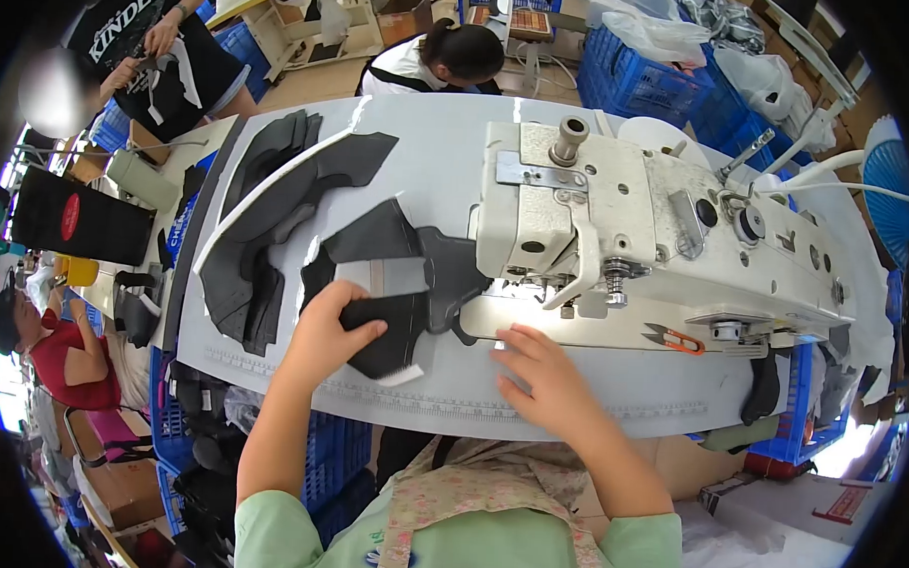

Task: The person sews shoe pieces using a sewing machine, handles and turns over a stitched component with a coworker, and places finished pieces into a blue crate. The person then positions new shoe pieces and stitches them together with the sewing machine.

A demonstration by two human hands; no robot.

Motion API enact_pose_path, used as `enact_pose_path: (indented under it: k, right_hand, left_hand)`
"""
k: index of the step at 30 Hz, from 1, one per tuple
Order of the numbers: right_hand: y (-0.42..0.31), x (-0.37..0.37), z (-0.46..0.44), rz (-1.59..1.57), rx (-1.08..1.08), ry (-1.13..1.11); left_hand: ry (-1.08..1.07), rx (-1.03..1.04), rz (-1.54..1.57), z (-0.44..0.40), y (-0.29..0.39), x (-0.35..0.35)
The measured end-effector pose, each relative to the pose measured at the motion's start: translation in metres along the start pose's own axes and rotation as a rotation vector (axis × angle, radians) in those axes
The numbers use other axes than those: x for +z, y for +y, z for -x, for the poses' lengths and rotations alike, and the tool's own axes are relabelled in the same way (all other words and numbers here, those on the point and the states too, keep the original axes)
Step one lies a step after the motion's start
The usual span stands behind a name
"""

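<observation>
My left hand (325, 330) is closed on a black fabric piece (388, 332), its thumb lying over the material. The piece has a grey panel (393, 276) and a white edge at its lower corner. Its right end (450, 269) reaches up to the sewing machine (578, 198), beside the needle area. My right hand (546, 379) holds nothing I can see; its fingers are apart, with the tips at the front edge of the machine's bed (593, 329).
Stacked black cut pieces (246, 247) lie at the left of the table. Orange-handled thread snips (675, 339) rest on the machine bed. A printed ruler (470, 405) runs along the front edge. Blue crates (642, 80) stand behind. Other people (437, 58) work nearby.
</observation>
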State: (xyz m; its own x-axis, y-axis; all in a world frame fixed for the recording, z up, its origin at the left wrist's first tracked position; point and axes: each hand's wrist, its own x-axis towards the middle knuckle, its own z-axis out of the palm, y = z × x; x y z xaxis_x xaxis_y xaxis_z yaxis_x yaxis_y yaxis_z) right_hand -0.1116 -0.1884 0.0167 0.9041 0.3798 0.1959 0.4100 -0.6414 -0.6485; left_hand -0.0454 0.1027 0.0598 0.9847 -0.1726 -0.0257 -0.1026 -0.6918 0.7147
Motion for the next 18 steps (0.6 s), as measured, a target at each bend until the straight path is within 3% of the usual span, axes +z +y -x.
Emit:
enact_pose_path:
  k: [2,6,7,11,12,14,17,18]
  right_hand:
    - [-0.004,0.008,-0.003,-0.087,-0.045,-0.018]
    - [-0.001,0.022,-0.004,0.043,-0.096,0.06]
    - [0.001,0.026,-0.002,0.047,-0.112,0.07]
    - [0.007,0.034,0.004,0.06,-0.137,0.133]
    - [0.008,0.034,0.003,0.056,-0.147,0.126]
    - [0.015,0.042,0.006,0.039,-0.168,0.181]
    - [0.011,0.032,-0.001,0.027,-0.198,0.191]
    - [0.004,0.025,-0.002,0.023,-0.177,0.173]
  left_hand:
    - [0.001,-0.035,0.019,0.011,-0.001,-0.002]
    - [0.137,0.141,-0.009,0.009,-0.003,-0.011]
    - [0.187,0.106,-0.005,0.003,0.002,-0.02]
    - [0.502,0.131,0.469,-0.052,0.033,-0.06]
    - [0.498,0.179,0.531,-0.072,0.049,-0.071]
    - [0.52,0.335,0.234,-0.115,0.087,-0.082]
    - [0.348,0.468,0.289,-0.199,0.118,-0.062]
    - [0.321,0.507,0.165,-0.221,0.133,-0.053]
